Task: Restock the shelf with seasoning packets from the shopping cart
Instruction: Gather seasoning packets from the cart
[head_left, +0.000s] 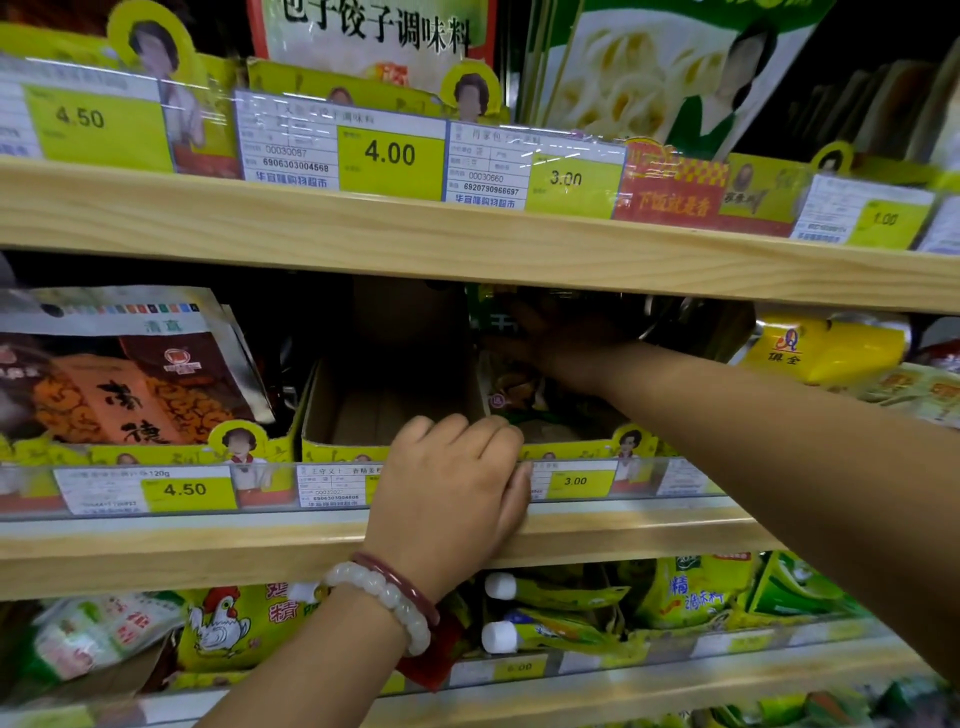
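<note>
On the middle shelf (156, 551), the brown packs (130, 379) at left look stocked, the cardboard box (374, 410) beside them looks empty, and the next box holds some packets (519, 395), so I judge restocking partly done. My left hand (452, 499) curls over the box's front edge, gripping it. My right hand (561, 338) reaches deep among the packets; shadow hides whether it grips one.

- Pale wooden shelf boards (467, 244) run across the view in tiers.
- Clear plastic strips along their front edges hold yellow price labels (390, 156).
- The recess behind the middle tier lies in deep shadow.
</note>
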